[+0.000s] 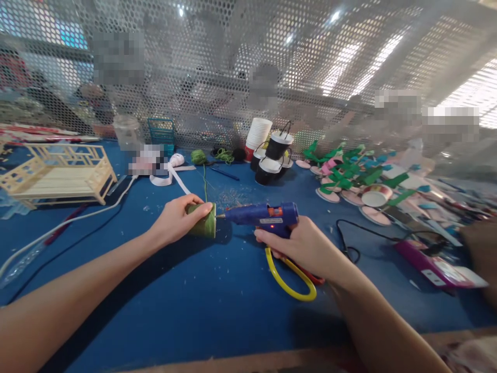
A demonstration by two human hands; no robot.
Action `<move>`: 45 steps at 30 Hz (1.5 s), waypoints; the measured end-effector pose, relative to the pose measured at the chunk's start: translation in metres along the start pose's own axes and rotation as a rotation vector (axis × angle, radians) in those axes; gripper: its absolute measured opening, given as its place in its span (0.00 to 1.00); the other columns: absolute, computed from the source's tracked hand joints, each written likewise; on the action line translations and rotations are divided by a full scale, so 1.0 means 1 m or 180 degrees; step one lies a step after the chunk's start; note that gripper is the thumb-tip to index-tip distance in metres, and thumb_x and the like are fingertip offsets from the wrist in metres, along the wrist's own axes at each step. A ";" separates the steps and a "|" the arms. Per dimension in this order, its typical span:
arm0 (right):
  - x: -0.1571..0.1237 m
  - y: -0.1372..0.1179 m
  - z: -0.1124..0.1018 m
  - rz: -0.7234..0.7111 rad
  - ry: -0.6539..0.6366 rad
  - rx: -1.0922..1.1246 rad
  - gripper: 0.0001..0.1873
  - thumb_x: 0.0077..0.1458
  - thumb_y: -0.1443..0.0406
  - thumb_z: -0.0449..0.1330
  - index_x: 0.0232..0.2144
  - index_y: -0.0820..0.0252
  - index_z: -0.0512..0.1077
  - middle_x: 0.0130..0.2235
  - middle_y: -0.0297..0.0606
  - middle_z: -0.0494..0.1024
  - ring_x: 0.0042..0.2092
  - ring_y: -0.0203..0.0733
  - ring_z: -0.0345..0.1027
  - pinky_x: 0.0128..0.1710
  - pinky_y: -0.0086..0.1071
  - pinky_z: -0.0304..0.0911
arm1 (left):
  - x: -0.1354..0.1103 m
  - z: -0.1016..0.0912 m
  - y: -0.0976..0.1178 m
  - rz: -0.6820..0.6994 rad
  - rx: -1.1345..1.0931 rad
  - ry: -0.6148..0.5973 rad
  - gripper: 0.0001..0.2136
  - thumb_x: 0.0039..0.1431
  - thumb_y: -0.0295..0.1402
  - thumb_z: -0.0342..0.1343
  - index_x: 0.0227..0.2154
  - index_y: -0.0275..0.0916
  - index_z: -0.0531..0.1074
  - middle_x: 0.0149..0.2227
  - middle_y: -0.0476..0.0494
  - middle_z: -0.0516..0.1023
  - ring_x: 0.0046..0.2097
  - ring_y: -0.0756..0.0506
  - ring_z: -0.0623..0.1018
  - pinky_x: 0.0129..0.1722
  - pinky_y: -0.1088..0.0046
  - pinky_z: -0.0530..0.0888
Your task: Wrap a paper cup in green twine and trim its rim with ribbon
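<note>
Just beneath the right hand (306,246), yellow-handled scissors (290,284). Right hand clamped on a blue glue gun (264,214), nozzle touching the green-wrapped cup (204,226). Left hand (174,220) closed around that cup. Beyond the left hand, a green thread ball (199,156); farther right, black cups (272,158).

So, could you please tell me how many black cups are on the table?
4 black cups beside the white cup stack: top, front, left, right; more may be hidden.

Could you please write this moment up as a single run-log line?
left hand: holds green cylindrical cup on its side | right hand: grips blue hot glue gun, nozzle at cup's end | surface: blue table
</note>
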State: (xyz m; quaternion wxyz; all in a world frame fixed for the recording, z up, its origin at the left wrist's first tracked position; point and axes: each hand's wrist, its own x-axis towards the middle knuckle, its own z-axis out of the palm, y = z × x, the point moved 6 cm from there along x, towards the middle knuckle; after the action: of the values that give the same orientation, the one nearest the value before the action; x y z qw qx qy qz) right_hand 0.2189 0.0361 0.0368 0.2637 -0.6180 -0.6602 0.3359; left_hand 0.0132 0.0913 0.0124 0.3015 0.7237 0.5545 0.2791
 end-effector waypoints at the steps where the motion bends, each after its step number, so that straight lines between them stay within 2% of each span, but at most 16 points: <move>1: 0.000 0.000 0.000 0.0000 0.0013 -0.0056 0.15 0.44 0.56 0.59 0.16 0.58 0.64 0.14 0.31 0.68 0.17 0.34 0.61 0.16 0.28 0.57 | 0.000 0.000 0.000 0.0006 0.0013 -0.0003 0.20 0.52 0.50 0.46 0.29 0.37 0.71 0.26 0.47 0.73 0.28 0.47 0.68 0.26 0.74 0.61; 8: -0.001 -0.001 0.001 -0.0072 0.0031 -0.0196 0.19 0.44 0.55 0.59 0.11 0.57 0.61 0.13 0.32 0.67 0.15 0.34 0.59 0.14 0.29 0.54 | 0.001 0.000 -0.001 0.0054 0.0006 0.0020 0.21 0.51 0.51 0.46 0.29 0.37 0.71 0.26 0.47 0.73 0.27 0.48 0.68 0.25 0.74 0.61; 21: -0.001 0.001 0.002 -0.0144 0.0050 -0.0173 0.15 0.45 0.56 0.59 0.16 0.58 0.63 0.14 0.32 0.67 0.17 0.34 0.59 0.14 0.28 0.54 | -0.001 0.001 0.001 0.0055 0.0092 0.0033 0.20 0.52 0.50 0.46 0.29 0.38 0.71 0.26 0.48 0.73 0.28 0.47 0.69 0.25 0.75 0.61; 29: -0.003 -0.003 0.001 -0.0256 0.0063 -0.0309 0.18 0.45 0.57 0.59 0.14 0.56 0.58 0.12 0.27 0.60 0.15 0.31 0.50 0.12 0.27 0.48 | -0.001 0.002 0.001 0.0124 0.0105 0.0062 0.19 0.52 0.50 0.46 0.29 0.38 0.71 0.26 0.48 0.73 0.28 0.47 0.69 0.25 0.75 0.61; 33: -0.003 -0.003 -0.001 -0.0257 0.0150 -0.0249 0.16 0.44 0.57 0.59 0.15 0.56 0.58 0.12 0.26 0.56 0.15 0.30 0.46 0.12 0.27 0.45 | -0.001 0.002 0.001 0.0115 0.0073 0.0048 0.19 0.52 0.49 0.47 0.29 0.37 0.71 0.25 0.48 0.72 0.27 0.48 0.69 0.24 0.75 0.60; 38: -0.004 -0.006 0.000 -0.0309 0.0016 -0.0319 0.15 0.45 0.58 0.59 0.16 0.57 0.60 0.13 0.27 0.58 0.15 0.30 0.49 0.12 0.27 0.47 | -0.001 0.001 0.001 0.0148 0.0054 0.0048 0.19 0.52 0.49 0.47 0.29 0.37 0.71 0.25 0.48 0.72 0.27 0.48 0.69 0.25 0.75 0.61; 45: -0.005 -0.007 -0.001 -0.0304 0.0045 -0.0265 0.15 0.45 0.58 0.58 0.16 0.57 0.60 0.14 0.28 0.60 0.16 0.31 0.51 0.13 0.27 0.48 | -0.002 0.002 0.000 0.0117 0.0035 0.0046 0.19 0.52 0.49 0.47 0.29 0.37 0.71 0.26 0.48 0.72 0.28 0.48 0.69 0.25 0.75 0.61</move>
State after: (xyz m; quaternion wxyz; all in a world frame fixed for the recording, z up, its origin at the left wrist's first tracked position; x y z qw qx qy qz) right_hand 0.2158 0.0312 0.0432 0.2581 -0.5985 -0.7004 0.2909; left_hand 0.0141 0.0895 0.0114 0.2883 0.7334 0.5448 0.2868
